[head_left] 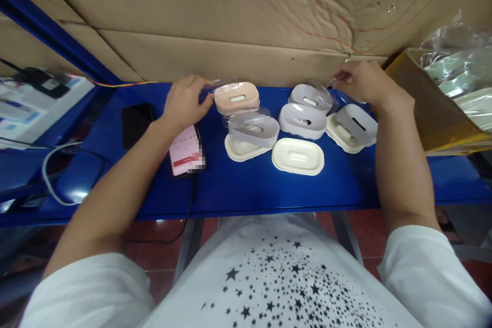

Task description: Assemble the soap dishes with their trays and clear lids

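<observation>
My left hand (188,101) is curled at the left end of a peach oval box (237,98), thumb and fingers about the edge of a clear plastic cover (209,91). At the back right my right hand (361,82) has its fingers bent together by the cardboard; what they pinch is hidden. Below that hand a grey slotted oval piece (357,124) leans on a cream tray (342,136). Two grey oval boxes (303,121) stand mid-table. Left of them, another grey piece (255,130) tilts on a cream base (242,149). A cream oval lid (298,157) lies in front.
A phone with a lit pink screen (186,151) and a dark phone (136,123) lie left on the blue table (246,192). A cardboard box (415,97) with plastic-wrapped pieces stands right. Cables and a white box (57,105) are far left. Cardboard sheets (192,15) wall the back.
</observation>
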Demonstrator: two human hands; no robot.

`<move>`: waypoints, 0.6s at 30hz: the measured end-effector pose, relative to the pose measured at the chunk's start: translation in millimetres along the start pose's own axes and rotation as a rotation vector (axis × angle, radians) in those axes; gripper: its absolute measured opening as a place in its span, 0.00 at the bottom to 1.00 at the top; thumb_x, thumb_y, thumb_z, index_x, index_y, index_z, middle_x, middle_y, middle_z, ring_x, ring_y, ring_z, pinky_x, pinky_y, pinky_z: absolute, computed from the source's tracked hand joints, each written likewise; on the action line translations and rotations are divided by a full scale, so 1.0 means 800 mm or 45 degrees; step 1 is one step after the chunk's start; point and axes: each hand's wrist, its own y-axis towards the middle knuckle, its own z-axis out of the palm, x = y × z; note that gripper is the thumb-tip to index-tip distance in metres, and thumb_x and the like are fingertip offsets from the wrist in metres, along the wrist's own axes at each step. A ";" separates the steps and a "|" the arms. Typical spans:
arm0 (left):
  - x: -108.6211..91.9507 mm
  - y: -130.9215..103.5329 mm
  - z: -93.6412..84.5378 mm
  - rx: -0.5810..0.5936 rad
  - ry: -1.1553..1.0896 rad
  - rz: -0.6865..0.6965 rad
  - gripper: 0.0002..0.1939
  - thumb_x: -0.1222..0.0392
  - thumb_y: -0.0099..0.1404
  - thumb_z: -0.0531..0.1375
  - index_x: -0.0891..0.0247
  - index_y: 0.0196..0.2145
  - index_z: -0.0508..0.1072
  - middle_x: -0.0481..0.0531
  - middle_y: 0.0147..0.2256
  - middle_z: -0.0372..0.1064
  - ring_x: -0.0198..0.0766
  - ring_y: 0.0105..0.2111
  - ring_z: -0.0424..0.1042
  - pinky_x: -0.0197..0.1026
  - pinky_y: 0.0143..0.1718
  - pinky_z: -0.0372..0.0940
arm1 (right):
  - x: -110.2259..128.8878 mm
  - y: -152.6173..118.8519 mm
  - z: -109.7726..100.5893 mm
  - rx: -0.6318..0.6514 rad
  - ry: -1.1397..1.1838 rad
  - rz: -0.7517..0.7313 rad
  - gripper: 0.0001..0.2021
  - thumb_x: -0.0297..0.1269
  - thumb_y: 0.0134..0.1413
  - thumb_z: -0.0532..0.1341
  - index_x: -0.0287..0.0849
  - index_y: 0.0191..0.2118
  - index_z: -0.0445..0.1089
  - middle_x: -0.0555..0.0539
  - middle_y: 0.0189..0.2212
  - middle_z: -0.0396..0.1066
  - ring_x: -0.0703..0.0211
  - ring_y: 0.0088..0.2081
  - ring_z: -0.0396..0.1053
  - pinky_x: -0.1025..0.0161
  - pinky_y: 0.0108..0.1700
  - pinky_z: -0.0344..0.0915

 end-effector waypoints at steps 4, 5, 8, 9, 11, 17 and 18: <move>-0.022 0.002 0.002 0.035 -0.001 0.150 0.23 0.46 0.83 0.51 0.57 0.62 0.78 0.56 0.64 0.76 0.53 0.65 0.70 0.62 0.68 0.59 | 0.046 0.009 0.024 0.190 0.122 -0.168 0.18 0.33 0.73 0.59 0.42 0.61 0.81 0.41 0.54 0.85 0.49 0.52 0.82 0.56 0.57 0.74; -0.026 0.004 0.003 0.052 -0.004 0.189 0.23 0.46 0.82 0.52 0.56 0.62 0.78 0.56 0.64 0.77 0.56 0.65 0.71 0.64 0.69 0.57 | 0.053 0.011 0.033 0.198 0.101 -0.159 0.19 0.34 0.72 0.59 0.42 0.62 0.80 0.40 0.55 0.85 0.45 0.54 0.82 0.53 0.59 0.73; -0.033 0.017 0.010 0.125 -0.004 0.265 0.23 0.45 0.81 0.55 0.54 0.64 0.79 0.59 0.65 0.77 0.63 0.67 0.70 0.71 0.69 0.54 | 0.061 0.017 0.058 0.164 -0.041 -0.059 0.24 0.39 0.73 0.59 0.37 0.67 0.77 0.30 0.59 0.82 0.31 0.60 0.79 0.41 0.63 0.69; -0.033 0.022 0.012 0.149 0.001 0.276 0.23 0.44 0.81 0.55 0.53 0.64 0.79 0.60 0.64 0.78 0.64 0.67 0.69 0.72 0.69 0.53 | 0.060 0.019 0.064 0.165 -0.105 -0.028 0.24 0.42 0.74 0.58 0.37 0.67 0.77 0.29 0.59 0.82 0.29 0.61 0.78 0.38 0.64 0.67; -0.035 0.031 0.016 0.184 0.016 0.277 0.22 0.43 0.81 0.57 0.52 0.62 0.81 0.61 0.62 0.79 0.65 0.67 0.69 0.75 0.69 0.52 | 0.054 0.021 0.072 0.204 -0.217 -0.004 0.25 0.48 0.75 0.57 0.40 0.65 0.79 0.31 0.57 0.83 0.27 0.61 0.77 0.35 0.65 0.64; -0.041 0.040 0.023 0.220 0.021 0.249 0.22 0.44 0.79 0.60 0.52 0.62 0.82 0.64 0.63 0.78 0.66 0.69 0.67 0.76 0.72 0.46 | 0.044 0.025 0.073 0.307 -0.215 -0.071 0.22 0.47 0.73 0.58 0.45 0.63 0.80 0.35 0.58 0.83 0.29 0.60 0.76 0.34 0.65 0.59; -0.042 0.040 0.023 0.228 0.011 0.245 0.23 0.45 0.79 0.58 0.53 0.63 0.81 0.64 0.62 0.78 0.65 0.69 0.68 0.76 0.72 0.45 | 0.046 0.025 0.071 0.313 -0.183 -0.071 0.22 0.45 0.73 0.57 0.44 0.62 0.80 0.34 0.58 0.83 0.29 0.59 0.76 0.34 0.65 0.58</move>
